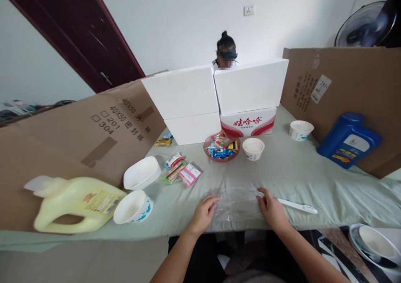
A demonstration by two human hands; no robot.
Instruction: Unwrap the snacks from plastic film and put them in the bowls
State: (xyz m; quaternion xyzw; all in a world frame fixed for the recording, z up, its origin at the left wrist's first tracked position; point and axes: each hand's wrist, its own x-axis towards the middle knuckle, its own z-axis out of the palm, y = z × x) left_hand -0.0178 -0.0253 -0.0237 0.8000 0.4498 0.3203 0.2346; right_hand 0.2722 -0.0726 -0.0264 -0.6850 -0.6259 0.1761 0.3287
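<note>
A clear plastic bag (236,203) lies spread flat near the table's front edge. At its left side, my left hand (203,211) has bent fingers and a thumb closed on the film. Opposite it, my right hand (272,208) grips the bag's right side with curled fingers. Just right of that hand lies a long, narrow white tool (299,206), its kind unclear. Beyond my left hand rest several wrapped snacks, among them a pink packet (189,174). A pinkish glass bowl (207,152) full of wrapped snacks stands farther back, beside a paper bowl (253,149).
White boxes (188,93) form a barrier at the back, with a person (226,51) behind. Cardboard walls flank both sides. At left are a yellow jug (78,203), a white dish (142,173) and a paper bowl (134,208); at right, a blue bottle (349,141) and another paper bowl (301,130).
</note>
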